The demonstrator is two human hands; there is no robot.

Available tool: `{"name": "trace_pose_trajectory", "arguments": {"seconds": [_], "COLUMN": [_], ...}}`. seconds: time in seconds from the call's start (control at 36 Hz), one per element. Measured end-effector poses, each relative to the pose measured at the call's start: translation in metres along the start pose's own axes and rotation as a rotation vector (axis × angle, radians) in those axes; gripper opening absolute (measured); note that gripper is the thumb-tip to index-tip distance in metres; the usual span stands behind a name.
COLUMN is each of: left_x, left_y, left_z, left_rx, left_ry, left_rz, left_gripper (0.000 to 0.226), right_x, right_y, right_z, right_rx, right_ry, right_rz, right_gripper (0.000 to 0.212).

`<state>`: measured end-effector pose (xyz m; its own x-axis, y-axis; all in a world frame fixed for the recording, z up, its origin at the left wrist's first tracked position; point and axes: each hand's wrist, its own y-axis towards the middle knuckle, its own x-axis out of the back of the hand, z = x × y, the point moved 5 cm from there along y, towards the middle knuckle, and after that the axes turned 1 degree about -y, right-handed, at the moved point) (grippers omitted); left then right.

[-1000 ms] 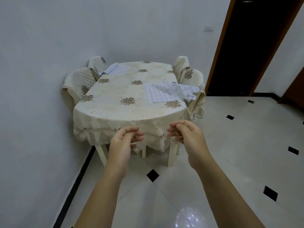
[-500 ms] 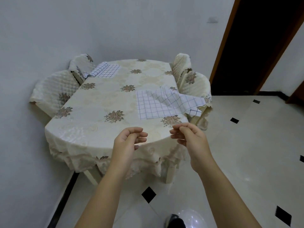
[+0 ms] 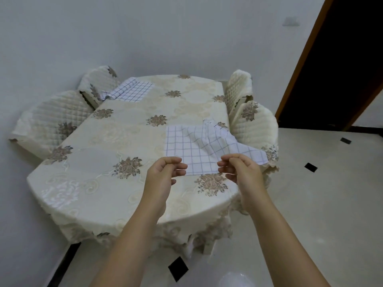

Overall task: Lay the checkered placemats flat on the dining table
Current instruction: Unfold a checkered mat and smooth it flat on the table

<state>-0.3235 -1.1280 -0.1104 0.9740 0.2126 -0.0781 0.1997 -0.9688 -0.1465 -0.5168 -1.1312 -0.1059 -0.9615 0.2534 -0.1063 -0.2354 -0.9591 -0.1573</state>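
A: Do the fingers (image 3: 178, 165) of the left hand (image 3: 163, 177) pinch the near placemat (image 3: 186, 148)?
B: Cannot tell — they cover its corner, and the right hand (image 3: 243, 175) hides the edge just beside them.
A: The far placemat (image 3: 133, 92), well beyond the fingertips?
B: Its left end slips out of sight by a chair (image 3: 99, 80).

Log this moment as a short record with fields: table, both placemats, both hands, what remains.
table: oval dining table under a cream flowered tablecloth
near placemat: white checkered cloth placemat on the right side, rumpled, one corner at the table's right edge
far placemat: second checkered placemat at the far left corner, left edge bunched
hands: left hand and right hand, fingers curled, over the rumpled placemat's near edge; grip cannot be told
remaining: neither placemat lies flat
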Motion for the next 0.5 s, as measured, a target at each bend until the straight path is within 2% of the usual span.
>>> {"name": "trace_pose_trajectory", "arguments": {"seconds": [0.5], "left_x": [0.021], "left_y": [0.134], "left_z": [0.032], "left_rx": [0.166], "left_ry": [0.084], "left_rz": [-0.014], "left_gripper": [0.03], "right_x": [-0.05], "right_y": [0.096], "right_z": [-0.025], "right_rx": [-0.111], "right_ry": [-0.041], "right_rz": [-0.09], "right_gripper": [0.027]}}
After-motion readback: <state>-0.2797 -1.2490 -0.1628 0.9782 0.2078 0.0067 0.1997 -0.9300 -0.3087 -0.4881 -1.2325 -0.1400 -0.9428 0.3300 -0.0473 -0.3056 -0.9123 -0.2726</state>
